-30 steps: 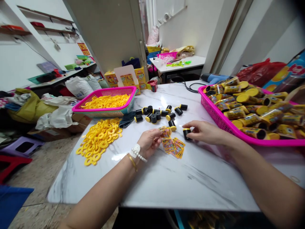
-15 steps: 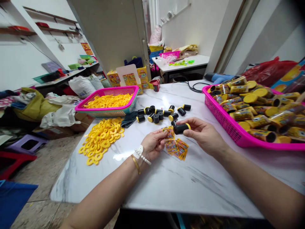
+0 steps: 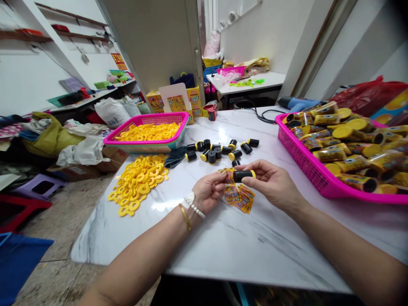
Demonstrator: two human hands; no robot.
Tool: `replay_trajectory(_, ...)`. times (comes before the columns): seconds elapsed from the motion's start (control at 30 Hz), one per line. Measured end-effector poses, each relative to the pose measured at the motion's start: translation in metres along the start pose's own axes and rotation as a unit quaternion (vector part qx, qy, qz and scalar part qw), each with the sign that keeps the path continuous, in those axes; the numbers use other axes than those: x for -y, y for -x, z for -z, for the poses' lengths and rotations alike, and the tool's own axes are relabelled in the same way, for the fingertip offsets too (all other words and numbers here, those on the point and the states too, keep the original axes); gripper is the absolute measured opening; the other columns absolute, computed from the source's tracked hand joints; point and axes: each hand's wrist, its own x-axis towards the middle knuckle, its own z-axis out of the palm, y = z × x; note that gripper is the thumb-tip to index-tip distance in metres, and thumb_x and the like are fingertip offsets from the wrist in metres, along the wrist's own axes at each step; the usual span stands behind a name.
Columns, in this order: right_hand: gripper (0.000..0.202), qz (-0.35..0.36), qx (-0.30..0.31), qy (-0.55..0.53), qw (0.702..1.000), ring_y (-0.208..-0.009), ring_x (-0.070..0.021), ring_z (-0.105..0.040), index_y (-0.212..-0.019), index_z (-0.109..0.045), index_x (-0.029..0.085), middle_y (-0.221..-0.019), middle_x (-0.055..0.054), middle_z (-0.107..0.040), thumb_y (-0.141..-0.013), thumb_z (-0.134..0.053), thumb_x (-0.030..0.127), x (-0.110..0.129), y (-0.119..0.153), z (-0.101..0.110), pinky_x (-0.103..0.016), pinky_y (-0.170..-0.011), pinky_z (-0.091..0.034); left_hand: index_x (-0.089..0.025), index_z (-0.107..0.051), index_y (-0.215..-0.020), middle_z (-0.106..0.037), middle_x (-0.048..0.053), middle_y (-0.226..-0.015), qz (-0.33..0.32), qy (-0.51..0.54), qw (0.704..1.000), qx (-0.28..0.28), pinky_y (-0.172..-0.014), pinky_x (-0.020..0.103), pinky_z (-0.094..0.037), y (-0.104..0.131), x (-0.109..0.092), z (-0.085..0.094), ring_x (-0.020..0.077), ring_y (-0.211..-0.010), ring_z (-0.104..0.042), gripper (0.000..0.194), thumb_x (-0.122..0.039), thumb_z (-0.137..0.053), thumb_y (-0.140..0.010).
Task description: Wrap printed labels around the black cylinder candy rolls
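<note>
My left hand (image 3: 208,191) pinches a small printed label (image 3: 228,175) over the middle of the table. Between the thumb and fingers of my right hand (image 3: 270,180) lies a black cylinder (image 3: 242,176) with a yellow end; its other end meets the label. Printed labels (image 3: 244,199) are fanned out on the table just under both hands. Several more black cylinders with yellow ends (image 3: 212,157) lie and stand behind the hands. A heap of yellow rings (image 3: 137,182) is on the table left of my left hand.
A pink basket (image 3: 306,170) of wrapped yellow-capped cylinders stands at the right. Another pink-rimmed basket (image 3: 146,146) holds yellow rings at the back left, beside a dark cloth (image 3: 175,158). Behind are a red tape holder (image 3: 211,112), yellow boxes (image 3: 194,100) and a blue tool (image 3: 298,104).
The black cylinder in my right hand has come level and closer to the label in my left hand. The whole view has shifted slightly.
</note>
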Motion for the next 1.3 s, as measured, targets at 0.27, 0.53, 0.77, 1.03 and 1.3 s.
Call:
replay_trajectory(0.27,0.028,0.041,0.018,0.189,0.981,-0.092,-0.0233,-0.073,-0.085,-0.050,0.023,-0.116,-0.010,-0.072,-0.076,-0.075,0.031,-0.003,0.008,0.003,-0.039,-0.080,-0.062,-0.009,-0.062,-0.075,-0.055,-0.002,-0.061,-0.023,-0.065,0.998,-0.005,-0.031,0.009,-0.018,-0.001,0.005,0.002,-0.0008,-0.038,-0.035,0.010,-0.013,-0.070,-0.080)
replay_trajectory(0.53,0.027,0.022,0.029,0.146,0.989,-0.081,-0.0199,-0.072,-0.088,-0.051,0.023,-0.105,-0.007,-0.073,-0.077,-0.074,0.031,-0.002,0.006,0.006,-0.036,-0.074,-0.062,-0.008,-0.062,-0.076,-0.059,0.000,-0.067,-0.005,-0.098,0.995,-0.001,-0.031,0.010,-0.019,-0.001,0.000,0.001,-0.0016,-0.038,-0.035,0.012,-0.014,-0.072,-0.079)
replay_trajectory(0.77,0.027,-0.027,0.060,0.084,0.994,-0.082,-0.0202,-0.072,-0.085,-0.051,0.023,-0.100,-0.005,-0.072,-0.076,-0.075,0.032,-0.005,0.003,0.009,-0.035,-0.071,-0.061,-0.009,-0.062,-0.079,-0.053,-0.002,-0.061,0.022,-0.079,0.996,0.021,-0.031,0.011,-0.014,-0.002,0.004,0.004,-0.0005,-0.037,-0.034,0.012,-0.016,-0.071,-0.078)
replay_trajectory(1.03,0.029,0.091,-0.054,0.188,0.977,-0.084,-0.0218,-0.069,-0.093,-0.059,0.023,-0.098,-0.007,-0.072,-0.077,-0.078,0.037,-0.012,0.006,0.011,-0.036,-0.071,-0.058,-0.008,-0.071,-0.085,-0.053,-0.001,-0.057,-0.113,-0.194,0.972,-0.069,-0.038,0.015,-0.019,0.001,0.006,0.003,0.0021,-0.044,-0.038,0.030,-0.030,-0.084,-0.069)
replay_trajectory(1.3,0.029,0.132,0.000,0.203,0.970,-0.092,-0.0233,-0.068,-0.101,-0.064,0.023,-0.106,-0.008,-0.069,-0.078,-0.078,0.033,-0.007,0.008,0.008,-0.038,-0.077,-0.062,-0.012,-0.069,-0.102,-0.067,0.006,-0.084,-0.082,-0.266,0.959,0.054,-0.058,0.023,-0.048,0.004,-0.003,0.004,0.0104,-0.062,-0.060,0.051,-0.036,-0.089,-0.062)
